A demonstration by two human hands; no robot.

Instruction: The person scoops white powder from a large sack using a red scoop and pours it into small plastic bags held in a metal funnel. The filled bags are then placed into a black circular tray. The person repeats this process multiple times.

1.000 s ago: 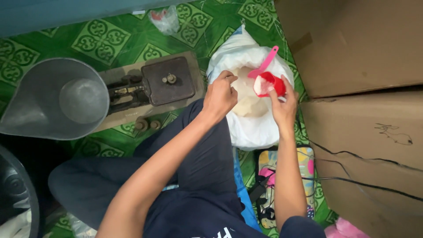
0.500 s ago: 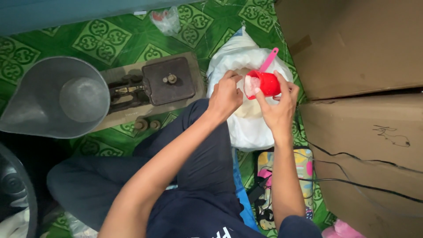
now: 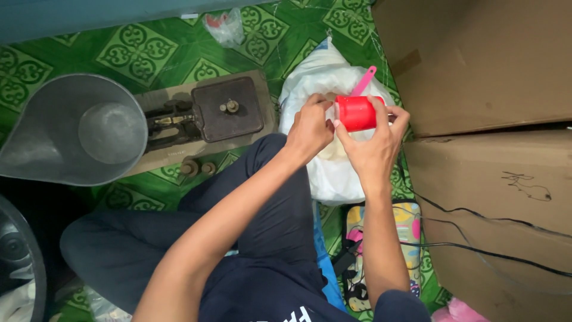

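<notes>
A red cup point(image 3: 356, 113) with a pink handle point(image 3: 364, 80) is held above a white bag point(image 3: 333, 173) that lies on the green patterned floor point(image 3: 137, 50). The right hand point(image 3: 374, 143) is wrapped around the cup from 5 o'clock, its grip clamped on the cup's body, with fingertips showing at the far side. The left hand point(image 3: 310, 128) is closed at the cup's left end, at 9 o'clock of it, its grip pinched there; what it pinches cannot be told. The cup is laid on its side, its long axis running from 9 to 3 o'clock, and the handle is pointed up toward 1 o'clock. Room is tight at 3 o'clock, where cardboard boxes point(image 3: 476, 65) stand just beside the bag and the right hand. At 9 o'clock of the bag, a balance scale point(image 3: 205, 116) is set close by, with two small weights point(image 3: 199, 168) before it and a metal scoop pan point(image 3: 71, 128) at its far left. Open floor is seen at 12 o'clock, beyond the bag, apart from a small clear bag point(image 3: 223, 27). Black cables point(image 3: 476, 214) are strung across the lower box.
</notes>
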